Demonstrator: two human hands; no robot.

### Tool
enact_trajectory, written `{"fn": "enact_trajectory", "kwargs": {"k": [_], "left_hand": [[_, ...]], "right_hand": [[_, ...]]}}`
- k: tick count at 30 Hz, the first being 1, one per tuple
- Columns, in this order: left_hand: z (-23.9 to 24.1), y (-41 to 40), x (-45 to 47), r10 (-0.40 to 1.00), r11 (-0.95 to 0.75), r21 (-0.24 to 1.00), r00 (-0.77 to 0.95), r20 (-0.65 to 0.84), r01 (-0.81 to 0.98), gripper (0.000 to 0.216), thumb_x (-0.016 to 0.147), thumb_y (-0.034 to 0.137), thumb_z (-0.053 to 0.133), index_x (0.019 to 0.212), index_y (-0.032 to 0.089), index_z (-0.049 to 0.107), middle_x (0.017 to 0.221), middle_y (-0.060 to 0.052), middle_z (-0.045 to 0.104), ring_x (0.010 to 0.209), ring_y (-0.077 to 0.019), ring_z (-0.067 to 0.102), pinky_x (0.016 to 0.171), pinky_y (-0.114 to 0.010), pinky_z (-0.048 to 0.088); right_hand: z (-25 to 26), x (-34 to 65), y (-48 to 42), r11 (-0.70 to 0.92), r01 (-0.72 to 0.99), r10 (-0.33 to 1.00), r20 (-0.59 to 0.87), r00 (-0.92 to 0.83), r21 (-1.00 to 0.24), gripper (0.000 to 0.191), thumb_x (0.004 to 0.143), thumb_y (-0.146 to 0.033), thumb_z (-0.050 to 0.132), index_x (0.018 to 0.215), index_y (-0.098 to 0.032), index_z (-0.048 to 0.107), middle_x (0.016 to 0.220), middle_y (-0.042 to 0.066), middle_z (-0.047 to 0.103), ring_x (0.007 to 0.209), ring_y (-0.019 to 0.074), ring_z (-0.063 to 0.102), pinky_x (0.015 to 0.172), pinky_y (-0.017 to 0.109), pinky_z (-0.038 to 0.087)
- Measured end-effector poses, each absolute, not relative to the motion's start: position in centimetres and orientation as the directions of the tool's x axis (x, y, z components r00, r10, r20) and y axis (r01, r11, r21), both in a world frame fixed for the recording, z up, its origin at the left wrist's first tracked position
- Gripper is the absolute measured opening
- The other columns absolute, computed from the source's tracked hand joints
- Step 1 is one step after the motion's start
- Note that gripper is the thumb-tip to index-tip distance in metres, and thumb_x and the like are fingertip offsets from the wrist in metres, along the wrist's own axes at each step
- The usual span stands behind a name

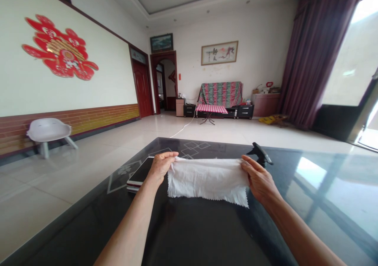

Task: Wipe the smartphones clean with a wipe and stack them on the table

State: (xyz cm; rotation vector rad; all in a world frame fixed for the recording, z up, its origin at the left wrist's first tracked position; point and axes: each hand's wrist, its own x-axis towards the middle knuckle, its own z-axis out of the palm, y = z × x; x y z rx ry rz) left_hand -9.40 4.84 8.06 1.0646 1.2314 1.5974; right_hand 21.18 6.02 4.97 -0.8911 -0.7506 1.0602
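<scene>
A white cloth [208, 179] with zigzag-cut edges hangs stretched between my two hands, above a glossy black table [189, 234]. My left hand [162, 165] pinches its upper left corner. At the upper right corner, my right hand [260, 177] grips it between thumb and fingers. Just beyond my right hand stands a spray bottle with a black trigger head [260, 154]; its body is hidden behind the hand and cloth. A stack of flat, tablet-like items [141, 173] with a dark top and pale edges lies beside my left hand, partly covered by my forearm.
On the tiled floor to the left stands a white plastic stool [49, 130]. Farther back are a small table with a red checked cover [212, 108] and a black low cabinet [245, 111]. A purple curtain [310, 61] hangs at the right by the bright doorway.
</scene>
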Motion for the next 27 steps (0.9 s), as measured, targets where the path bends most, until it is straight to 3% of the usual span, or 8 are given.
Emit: {"fn": "enact_trajectory", "kwargs": {"k": [5,9,13,17,22,25,27], "left_hand": [[8.3,4.9,-9.4,0.942,-0.167,0.964,-0.322,0.095,-0.204,0.028,0.054,0.015,0.063,0.08,0.011,0.073,0.06,-0.003,0.068,0.047,-0.0102,0.054,0.046,-0.02,0.039],[8.5,4.7,-9.2,0.949,-0.184,0.962,-0.293,0.12,-0.201,0.032,0.055,0.018,0.067,0.085,0.009,0.073,0.068,-0.007,0.07,0.053,-0.0122,0.059,0.051,-0.022,0.044],[8.7,4.2,-9.1,0.96,-0.199,0.975,-0.221,0.173,-0.101,0.046,0.055,0.02,0.072,0.099,0.01,0.072,0.092,-0.013,0.073,0.073,-0.0187,0.066,0.064,-0.026,0.049],[8.6,4.2,-9.3,0.944,-0.232,0.969,-0.222,0.246,0.084,0.049,0.052,0.01,0.068,0.1,0.012,0.072,0.108,-0.013,0.07,0.092,-0.0239,0.065,0.079,-0.029,0.048],[8.3,4.9,-9.5,0.888,-0.262,0.913,-0.292,0.355,0.314,0.039,0.052,0.008,0.065,0.089,0.016,0.076,0.101,-0.009,0.072,0.097,-0.0252,0.063,0.089,-0.03,0.043],[8.3,5.0,-9.7,0.86,-0.26,0.885,-0.325,0.394,0.387,0.03,0.054,0.011,0.065,0.081,0.019,0.076,0.089,-0.006,0.073,0.086,-0.0237,0.063,0.083,-0.03,0.044],[8.4,5.0,-9.7,0.849,-0.255,0.88,-0.342,0.402,0.401,0.02,0.056,0.015,0.066,0.073,0.019,0.076,0.079,-0.004,0.071,0.079,-0.0226,0.063,0.077,-0.03,0.045]], "right_hand": [[5.1,21.1,6.0,0.219,-0.365,0.935,0.088,0.343,-0.905,0.033,0.053,-0.027,0.079,0.085,-0.02,0.074,0.07,-0.001,0.068,0.056,0.0096,0.054,0.045,0.017,0.041],[5.4,21.0,5.4,0.193,-0.32,0.974,0.143,0.175,-0.927,0.051,0.056,-0.028,0.078,0.106,-0.022,0.068,0.083,0.002,0.069,0.065,0.0141,0.061,0.054,0.021,0.048],[5.0,21.1,5.5,0.203,-0.263,0.975,0.169,0.144,-0.943,0.073,0.052,-0.021,0.077,0.123,-0.022,0.059,0.085,0.001,0.068,0.063,0.0129,0.059,0.055,0.021,0.048],[4.2,21.5,6.3,0.239,-0.118,0.958,0.214,0.193,-0.964,0.07,0.053,-0.025,0.073,0.122,-0.016,0.06,0.078,0.001,0.066,0.058,0.0109,0.053,0.051,0.021,0.043],[3.6,22.0,6.8,0.284,0.211,0.92,0.328,0.214,-0.935,0.057,0.059,-0.032,0.065,0.113,-0.014,0.067,0.072,0.001,0.064,0.055,0.0111,0.049,0.05,0.024,0.039],[4.0,22.1,6.4,0.265,0.401,0.896,0.378,0.234,-0.877,0.05,0.062,-0.037,0.061,0.105,-0.014,0.071,0.065,0.002,0.063,0.053,0.0128,0.049,0.052,0.026,0.039],[4.5,22.0,6.0,0.288,0.464,0.867,0.434,0.246,-0.838,0.04,0.064,-0.041,0.06,0.092,-0.017,0.075,0.073,0.005,0.067,0.062,0.0163,0.055,0.059,0.028,0.043]]}}
